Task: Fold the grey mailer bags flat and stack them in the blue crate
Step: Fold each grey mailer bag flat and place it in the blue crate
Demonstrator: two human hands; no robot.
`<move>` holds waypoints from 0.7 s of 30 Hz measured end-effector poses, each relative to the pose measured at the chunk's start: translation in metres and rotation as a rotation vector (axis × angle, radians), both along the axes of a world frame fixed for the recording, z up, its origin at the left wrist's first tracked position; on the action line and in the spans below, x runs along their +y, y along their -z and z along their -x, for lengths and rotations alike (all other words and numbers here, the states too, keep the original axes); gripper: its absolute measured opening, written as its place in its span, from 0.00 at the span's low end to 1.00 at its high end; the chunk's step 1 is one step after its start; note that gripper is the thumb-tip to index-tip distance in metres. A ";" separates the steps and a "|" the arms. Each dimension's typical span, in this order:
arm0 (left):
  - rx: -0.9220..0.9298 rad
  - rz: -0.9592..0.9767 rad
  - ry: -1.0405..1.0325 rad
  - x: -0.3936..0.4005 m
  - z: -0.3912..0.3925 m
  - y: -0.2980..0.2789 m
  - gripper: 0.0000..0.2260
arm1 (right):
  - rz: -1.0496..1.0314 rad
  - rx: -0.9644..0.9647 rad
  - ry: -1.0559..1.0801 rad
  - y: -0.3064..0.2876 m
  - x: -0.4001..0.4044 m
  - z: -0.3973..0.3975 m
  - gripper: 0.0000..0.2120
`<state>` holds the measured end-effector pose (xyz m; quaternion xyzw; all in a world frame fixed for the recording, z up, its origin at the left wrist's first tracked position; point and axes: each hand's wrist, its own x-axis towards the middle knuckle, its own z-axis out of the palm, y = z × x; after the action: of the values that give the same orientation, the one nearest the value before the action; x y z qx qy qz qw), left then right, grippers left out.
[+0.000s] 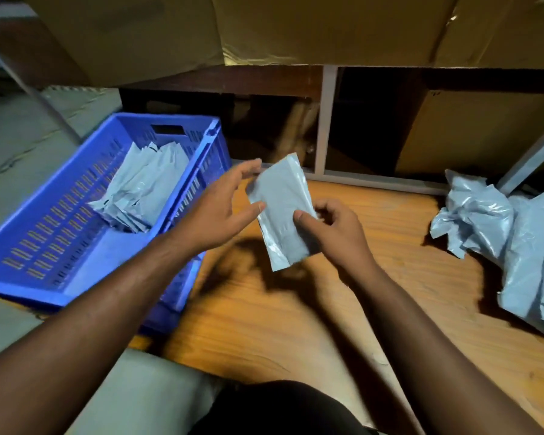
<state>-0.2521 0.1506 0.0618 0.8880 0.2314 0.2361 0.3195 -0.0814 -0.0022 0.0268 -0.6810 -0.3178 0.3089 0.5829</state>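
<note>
A person's two bare hands hold a folded grey mailer bag [281, 211] above a wooden tabletop [296, 324] at the centre of the frame. The right hand [333, 230] pinches the bag's right edge, thumb on the front face and curled fingers [322, 208] behind it. The left hand [220, 208] is spread, its fingers [248, 167] relaxed and slightly parted; the thumb tip touches the bag's left edge and the fingertips reach its upper left corner. The bag stands tilted, its top leaning toward the upper right.

At the left of the frame sits the blue crate [44, 246], its slotted walls open to view, with a stack of folded mailer bags [139, 189] leaning in its far right corner. At the right edge of the frame a crumpled pile of unfolded grey mailer bags [509, 240] lies on the tabletop, well apart from the hands. Brown cardboard boxes [296, 26] fill the top of the frame, above a dark shelf opening [368, 127].
</note>
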 end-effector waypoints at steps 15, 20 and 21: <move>0.148 -0.125 -0.163 0.225 0.153 0.030 0.20 | -0.053 -0.048 0.113 -0.070 0.202 0.149 0.14; 0.439 -0.184 0.006 0.232 0.143 0.060 0.44 | 0.157 -0.541 0.149 -0.081 0.223 0.162 0.27; 0.508 -0.232 0.048 0.228 0.137 0.066 0.48 | 0.198 -0.593 0.140 -0.082 0.225 0.163 0.27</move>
<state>-0.3888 0.3790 -0.0042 0.9546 0.2544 0.0231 0.1532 -0.2442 0.2224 0.1091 -0.8151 -0.3946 0.0853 0.4156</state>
